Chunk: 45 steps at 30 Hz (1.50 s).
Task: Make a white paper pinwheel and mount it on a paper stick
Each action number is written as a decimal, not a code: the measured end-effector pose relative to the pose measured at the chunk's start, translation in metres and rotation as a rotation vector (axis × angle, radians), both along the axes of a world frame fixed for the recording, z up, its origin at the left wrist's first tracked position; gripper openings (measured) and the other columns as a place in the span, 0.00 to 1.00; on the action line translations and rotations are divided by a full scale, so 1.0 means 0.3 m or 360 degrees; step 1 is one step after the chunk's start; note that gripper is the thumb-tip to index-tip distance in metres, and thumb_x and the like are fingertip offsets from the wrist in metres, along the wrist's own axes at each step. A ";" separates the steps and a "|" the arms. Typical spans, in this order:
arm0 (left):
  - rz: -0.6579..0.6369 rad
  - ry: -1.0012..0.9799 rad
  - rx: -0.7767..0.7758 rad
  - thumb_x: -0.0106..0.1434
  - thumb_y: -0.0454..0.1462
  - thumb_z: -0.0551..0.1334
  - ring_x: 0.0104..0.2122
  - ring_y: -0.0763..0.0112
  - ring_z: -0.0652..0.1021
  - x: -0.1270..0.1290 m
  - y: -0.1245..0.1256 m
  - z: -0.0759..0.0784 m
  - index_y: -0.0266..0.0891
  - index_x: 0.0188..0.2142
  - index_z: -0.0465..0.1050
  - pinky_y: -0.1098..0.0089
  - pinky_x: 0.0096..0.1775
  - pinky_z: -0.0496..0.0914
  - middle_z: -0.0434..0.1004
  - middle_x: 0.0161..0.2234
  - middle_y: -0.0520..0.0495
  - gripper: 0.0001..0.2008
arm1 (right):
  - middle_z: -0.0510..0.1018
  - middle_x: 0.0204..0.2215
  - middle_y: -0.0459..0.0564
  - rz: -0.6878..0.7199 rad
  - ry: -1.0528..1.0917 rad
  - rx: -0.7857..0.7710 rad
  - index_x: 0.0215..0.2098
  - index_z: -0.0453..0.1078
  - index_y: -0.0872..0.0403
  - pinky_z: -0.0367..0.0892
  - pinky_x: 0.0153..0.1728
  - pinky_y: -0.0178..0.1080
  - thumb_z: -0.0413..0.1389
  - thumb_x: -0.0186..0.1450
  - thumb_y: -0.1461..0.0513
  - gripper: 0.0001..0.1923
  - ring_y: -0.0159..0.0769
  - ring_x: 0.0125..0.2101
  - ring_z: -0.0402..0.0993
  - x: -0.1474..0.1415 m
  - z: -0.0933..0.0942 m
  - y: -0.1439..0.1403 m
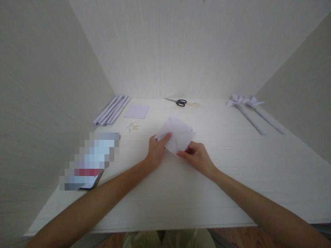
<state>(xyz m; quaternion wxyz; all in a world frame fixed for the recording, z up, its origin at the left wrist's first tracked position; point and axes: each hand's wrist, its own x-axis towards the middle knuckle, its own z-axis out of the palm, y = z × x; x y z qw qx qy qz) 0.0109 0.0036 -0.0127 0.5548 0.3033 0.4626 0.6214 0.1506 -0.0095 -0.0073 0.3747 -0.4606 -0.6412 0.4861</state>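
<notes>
Both hands pinch the paper (pixel 177 135) at table (pixel 232 172) centre: left hand (pixel 156 151) at 8 o'clock, right hand (pixel 198 156) at 5. Better press each fold flat, edges aligned.

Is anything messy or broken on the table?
Nothing looks broken or spilled. The left hand and right hand hold a folded white paper. The paper rolls lie side by side, the scissors lie closed at the back, and a few small pale bits lie scattered near a flat sheet.
</notes>
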 end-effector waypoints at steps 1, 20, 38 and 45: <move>0.0005 -0.0011 0.0002 0.43 0.39 0.66 0.23 0.73 0.72 0.001 0.000 0.002 0.31 0.28 0.71 0.71 0.28 0.68 0.74 0.24 0.47 0.14 | 0.63 0.16 0.42 0.0007 0.0000 -0.0001 0.20 0.64 0.57 0.52 0.18 0.32 0.57 0.49 0.57 0.10 0.26 0.17 0.56 0.000 0.000 0.001; -0.0115 0.0168 0.0132 0.45 0.40 0.64 0.19 0.78 0.68 -0.007 -0.007 -0.017 0.34 0.23 0.71 0.74 0.24 0.65 0.70 0.19 0.53 0.09 | 0.61 0.13 0.37 -0.0400 0.0608 -0.0167 0.21 0.58 0.54 0.49 0.13 0.28 0.58 0.50 0.58 0.12 0.22 0.13 0.55 0.008 -0.005 0.034; -0.0167 0.0356 0.0174 0.42 0.38 0.66 0.31 0.68 0.74 0.013 -0.030 0.007 0.35 0.30 0.73 0.68 0.34 0.69 0.76 0.30 0.46 0.13 | 0.59 0.11 0.40 0.0029 0.0197 -0.0121 0.15 0.59 0.56 0.46 0.14 0.31 0.51 0.55 0.50 0.19 0.23 0.13 0.51 0.008 -0.009 0.022; -0.0102 0.0315 0.0151 0.42 0.38 0.66 0.34 0.66 0.74 0.011 -0.027 0.003 0.35 0.33 0.72 0.67 0.36 0.69 0.76 0.33 0.44 0.16 | 0.59 0.15 0.40 0.0270 -0.0069 0.0052 0.21 0.64 0.56 0.47 0.17 0.31 0.53 0.55 0.56 0.12 0.24 0.16 0.51 0.006 -0.011 0.018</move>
